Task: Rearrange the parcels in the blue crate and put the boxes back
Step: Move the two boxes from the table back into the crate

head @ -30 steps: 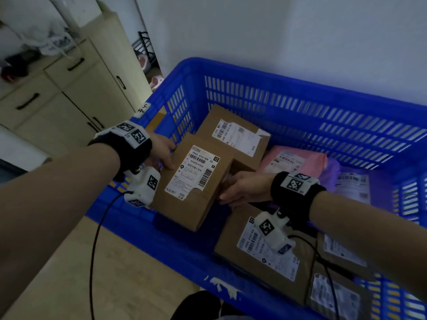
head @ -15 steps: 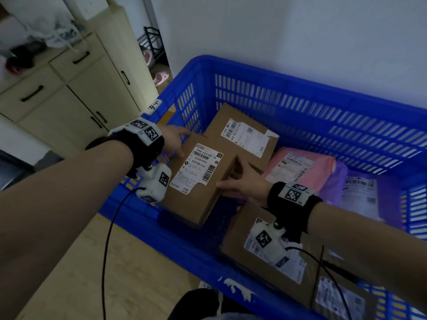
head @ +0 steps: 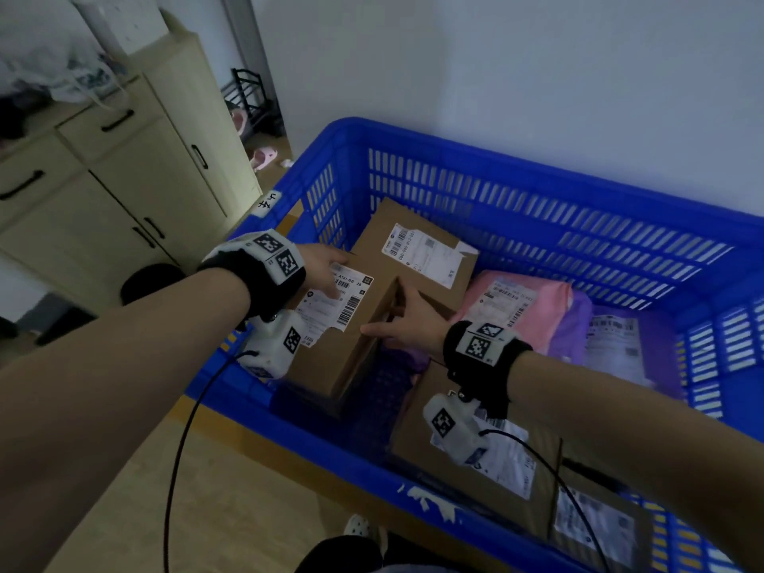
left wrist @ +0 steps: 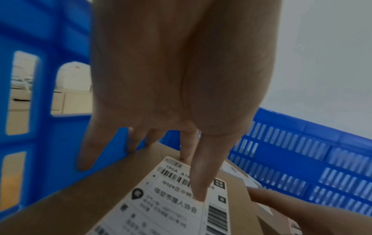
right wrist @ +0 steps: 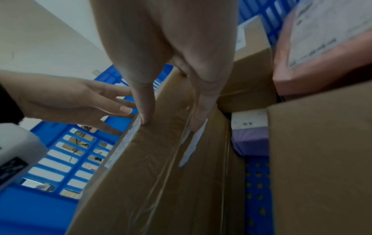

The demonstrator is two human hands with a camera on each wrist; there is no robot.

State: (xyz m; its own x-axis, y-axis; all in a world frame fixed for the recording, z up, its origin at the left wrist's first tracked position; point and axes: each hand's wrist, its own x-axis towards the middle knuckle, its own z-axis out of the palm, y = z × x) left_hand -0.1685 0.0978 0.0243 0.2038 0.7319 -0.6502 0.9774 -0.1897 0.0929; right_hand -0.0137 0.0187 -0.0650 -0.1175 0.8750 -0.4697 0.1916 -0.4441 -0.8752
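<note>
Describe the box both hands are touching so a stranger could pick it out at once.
Start at the blue crate and go to its left end. The cardboard box there lies tilted, under the left hand and the right hand. Unlike the flat box behind it, its white label slopes toward the crate's left wall.

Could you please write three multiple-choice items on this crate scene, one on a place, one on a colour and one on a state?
1. Where does the tilted box lie?
A. at the crate's left end
B. on the cabinet
C. on the floor

2. What colour is the soft parcel beside the far box?
A. green
B. pink
C. black

3. How is the left hand on the tilted box?
A. clenched in a fist
B. fingers straight on its label
C. away from it

Answers:
1 A, it leans inside the blue crate near the left wall.
2 B, its wrap shows pink.
3 B, the left wrist view shows fingers straight on the label.
</note>
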